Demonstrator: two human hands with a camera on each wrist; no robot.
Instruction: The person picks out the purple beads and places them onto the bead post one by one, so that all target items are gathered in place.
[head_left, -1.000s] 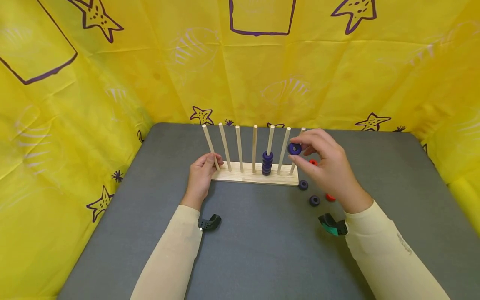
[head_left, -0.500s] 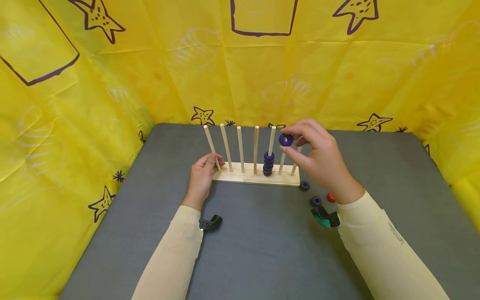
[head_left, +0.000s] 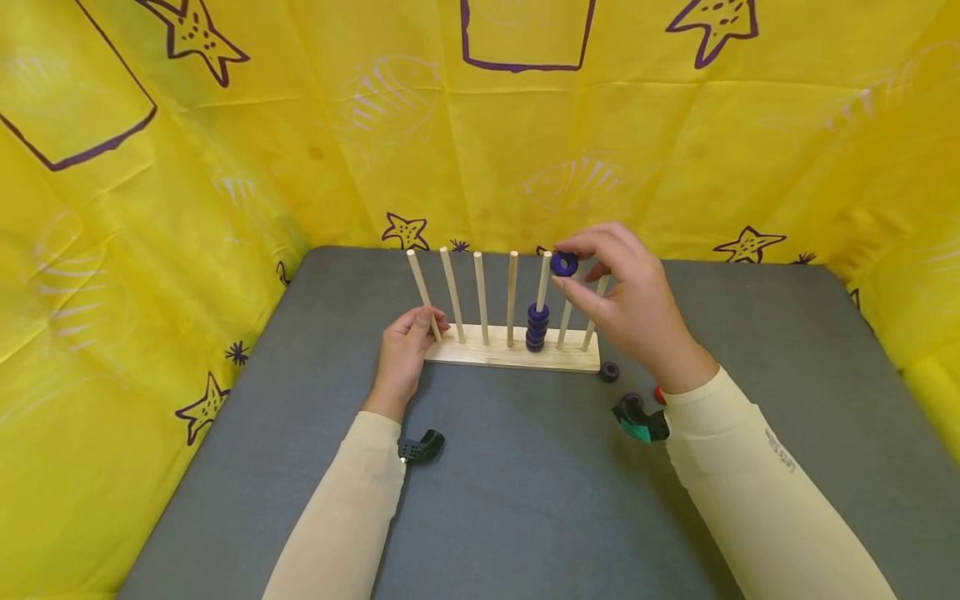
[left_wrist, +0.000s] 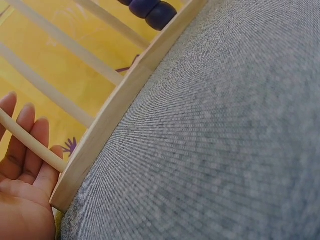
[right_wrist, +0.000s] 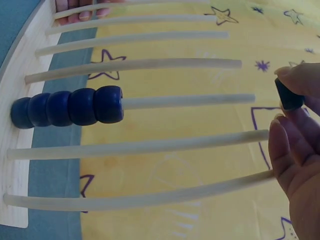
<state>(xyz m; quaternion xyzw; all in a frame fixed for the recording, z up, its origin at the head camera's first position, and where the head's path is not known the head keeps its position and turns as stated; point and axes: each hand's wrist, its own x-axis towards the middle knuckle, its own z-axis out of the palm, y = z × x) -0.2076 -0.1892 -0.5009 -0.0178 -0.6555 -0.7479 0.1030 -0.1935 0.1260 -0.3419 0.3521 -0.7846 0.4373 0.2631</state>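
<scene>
A wooden rack with a pale base (head_left: pixel 495 346) and several upright pegs stands on the table. On its third peg from the right, several dark blue rings (right_wrist: pixel 60 107) are stacked from the base up. Between thumb and fingertips, my right hand (head_left: pixel 626 300) pinches another blue ring (head_left: pixel 564 264), just right of that peg's top; in the right wrist view the ring is apart from the peg tip. My left hand (head_left: pixel 403 354) holds the leftmost peg (left_wrist: pixel 32 142) low down, fingers behind it, at the base's end.
Right of the rack, a dark ring (head_left: pixel 609 372) lies by the base's corner. A second dark ring (head_left: pixel 632 401) and a red ring (head_left: pixel 660 395) are partly covered by the right wrist's strap and arm. A yellow patterned cloth (head_left: pixel 480 150) hangs behind the grey table (head_left: pixel 510 500).
My right hand has carried the blue ring left and upward, from near the rightmost pegs to beside the top of the stacked peg. The left hand and rack have stayed put.
</scene>
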